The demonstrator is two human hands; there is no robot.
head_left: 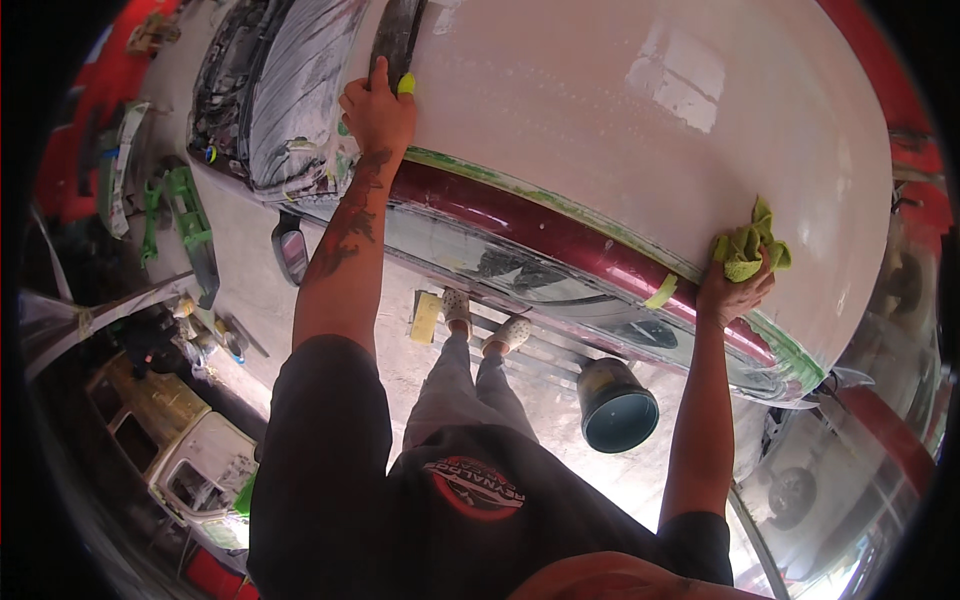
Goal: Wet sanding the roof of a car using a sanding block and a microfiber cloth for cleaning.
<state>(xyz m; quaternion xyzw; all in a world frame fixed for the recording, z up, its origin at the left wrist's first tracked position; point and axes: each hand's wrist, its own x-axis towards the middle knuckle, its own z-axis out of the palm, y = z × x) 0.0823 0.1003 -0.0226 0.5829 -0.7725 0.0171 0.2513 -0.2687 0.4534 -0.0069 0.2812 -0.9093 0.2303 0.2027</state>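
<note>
My left hand is closed at the near end of a long dark sanding block, its index finger laid along it. A bright yellow-green bit of the block shows beside the fingers. The block lies on a car roof coated in dull, pale primer, near the windshield side. Toward the roof's other end, my right hand grips a crumpled yellow-green cloth against the surface. Green masking tape runs along the roof edge, above a glossy dark red strip.
My feet stand on a slatted platform beside the car. A dark bucket is at its right, a yellow block at its left. The side mirror juts out at left. Another partly sanded vehicle stands behind me, lower left.
</note>
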